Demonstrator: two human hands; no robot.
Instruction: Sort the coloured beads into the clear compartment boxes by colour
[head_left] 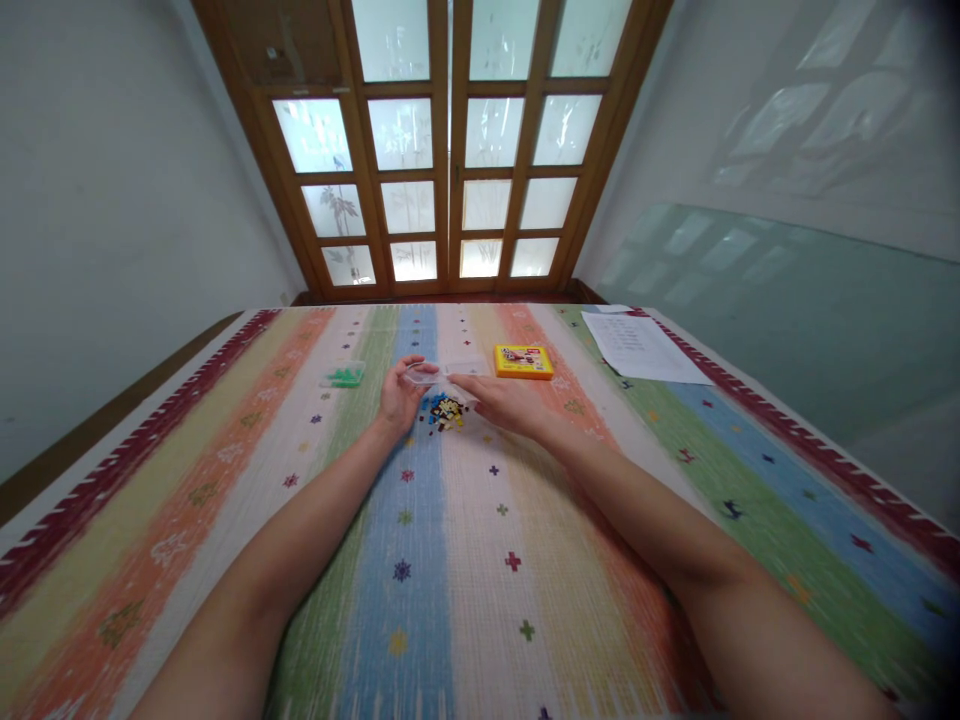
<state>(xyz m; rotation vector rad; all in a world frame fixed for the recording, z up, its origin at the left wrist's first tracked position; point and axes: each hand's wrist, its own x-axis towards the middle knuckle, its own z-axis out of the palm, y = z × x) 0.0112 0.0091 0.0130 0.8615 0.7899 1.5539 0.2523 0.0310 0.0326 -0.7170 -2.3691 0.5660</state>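
Observation:
My left hand (400, 392) and my right hand (501, 398) reach out over a striped cloth (465, 540). Between them they hold a small clear plastic tray (442, 373), the left hand's fingers curled on its left end, the right hand's fingers touching its right end. Just below the tray lies a little heap of small dark, yellow and blue pieces (445, 411) on the cloth.
A yellow box (523, 361) lies to the right of the hands. A clear bag with green pieces (344, 376) lies to the left. A printed white sheet (641, 346) rests at the far right. Wooden glazed doors (450, 150) stand beyond the cloth's far edge.

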